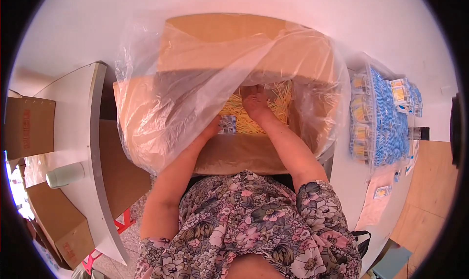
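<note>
In front of me a large cardboard box (222,152), lined with clear plastic film (146,127), holds many thin yellow sticks (278,101). Both my arms reach into it. My left hand (213,128), partly under the film, is closed at the edge of a small clear packet (227,124) with blue and white print. Farther in, my right hand (255,104) lies among the sticks with its fingers bent. What those fingers hold, if anything, is hidden.
On the right, a clear bag of blue-and-white packets (383,115) stands near a dark-capped bottle (418,133) and a pink cloth (375,196). At left are a white panel (73,113), a pale green cup (66,175) and cardboard boxes (61,218).
</note>
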Available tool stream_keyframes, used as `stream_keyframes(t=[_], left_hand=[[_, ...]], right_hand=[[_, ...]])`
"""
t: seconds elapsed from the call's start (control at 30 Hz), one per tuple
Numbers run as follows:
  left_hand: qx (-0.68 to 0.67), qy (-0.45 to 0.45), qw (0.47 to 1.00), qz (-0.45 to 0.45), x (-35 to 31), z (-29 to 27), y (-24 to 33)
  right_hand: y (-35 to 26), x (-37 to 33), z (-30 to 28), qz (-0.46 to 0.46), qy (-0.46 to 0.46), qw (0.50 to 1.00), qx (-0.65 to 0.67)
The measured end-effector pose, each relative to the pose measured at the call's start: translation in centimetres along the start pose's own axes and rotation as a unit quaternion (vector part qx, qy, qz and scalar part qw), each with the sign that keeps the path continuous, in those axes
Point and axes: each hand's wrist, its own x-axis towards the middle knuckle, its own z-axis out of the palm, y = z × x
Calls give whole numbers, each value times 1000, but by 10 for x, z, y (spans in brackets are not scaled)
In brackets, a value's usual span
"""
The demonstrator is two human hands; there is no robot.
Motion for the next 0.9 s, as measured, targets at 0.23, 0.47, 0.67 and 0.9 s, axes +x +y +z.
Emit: stream_keyframes(t=[0.23,0.47,0.67,0.9], left_hand=[[-13,-100,993,-59,5,-17,17],[-164,29,985,50,-1,-4,-9],[-24,-10,1000,-11,1,20,-8],[-96,-38,994,-25,3,-5,8]], right_hand=[[13,0,-37,-21,-137,990,-18],[37,-20,-64,49,-22,985,165],[43,-35,-75,89,-6,977,196],[70,-48,-61,262,3,828,495]])
